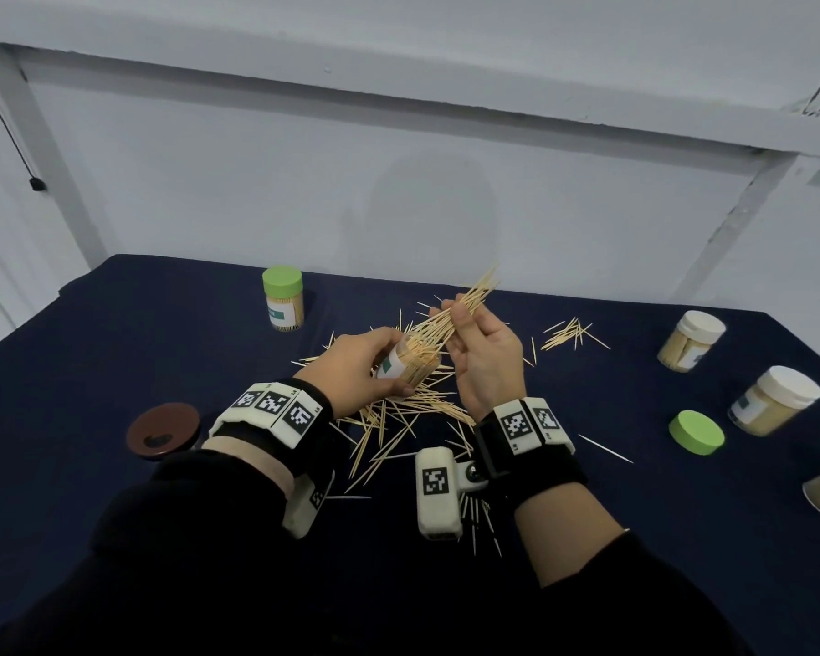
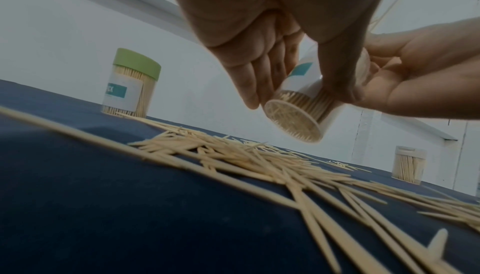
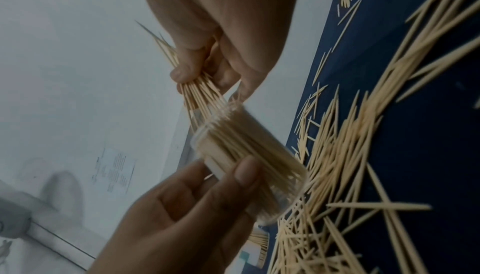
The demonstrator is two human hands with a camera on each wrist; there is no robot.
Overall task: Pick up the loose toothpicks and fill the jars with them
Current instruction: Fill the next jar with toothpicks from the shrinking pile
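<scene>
- Toothpicks [image 1: 401, 414]: thin, pointed wooden sticks, scattered on the dark cloth worktop [image 1: 114, 333].
- Left hand [image 1: 361, 366] grip wraps a clear cylindrical jar [image 1: 410, 364], tilted, mouth up-right.
- Right hand [image 1: 484, 352] grip pinches a bundle [image 1: 465, 300], its long axis slanting into the jar mouth.
- Green-lidded jar [image 1: 282, 298] stands behind; a loose green lid [image 1: 696, 431] lies to the right.

Even, soft light falls on my table [image 1: 162, 324] from above, dim rather than bright, with no glare. On the wall behind the table sits 1 faint rounded shadow. The head view bends straight lines near its edges. Both wrist views are darker and grainy. Toothpicks [image 2: 259, 161] nearest the left wrist lens blur badly; the jar [image 3: 246, 155] beside my right hand [image 3: 207, 31] is smeared.
</scene>
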